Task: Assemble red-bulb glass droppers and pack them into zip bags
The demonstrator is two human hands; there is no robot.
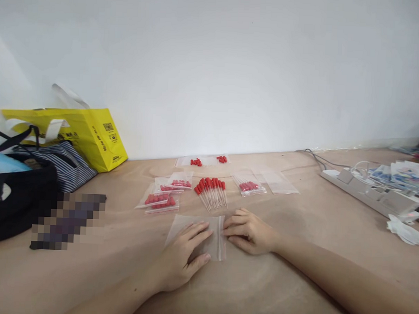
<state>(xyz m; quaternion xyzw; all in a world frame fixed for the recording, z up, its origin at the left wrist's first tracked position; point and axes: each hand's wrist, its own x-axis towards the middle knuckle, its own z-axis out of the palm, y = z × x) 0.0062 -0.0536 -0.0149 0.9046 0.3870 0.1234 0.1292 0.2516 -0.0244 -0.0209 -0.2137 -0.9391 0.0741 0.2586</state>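
Note:
A clear zip bag (211, 240) lies flat on the table, its zip edge toward the right. My left hand (186, 255) rests on the bag with its fingers spread. At the zip edge is my right hand (250, 230), its fingertips touching the bag and its fingers slightly apart. Just beyond, a fan of thin clear sticks with red tips (211, 189) lies on the table. Filled bags with red-tipped pieces (159, 200) overlap at the left of the fan, and another filled bag (249, 186) is at its right.
Flat clear bags (281, 182) lie at the back right. Small red pieces (196, 162) sit near the wall. A white power strip (355, 191) with cables stands right. A yellow bag (92, 138) and a black bag (23, 200) are on the left.

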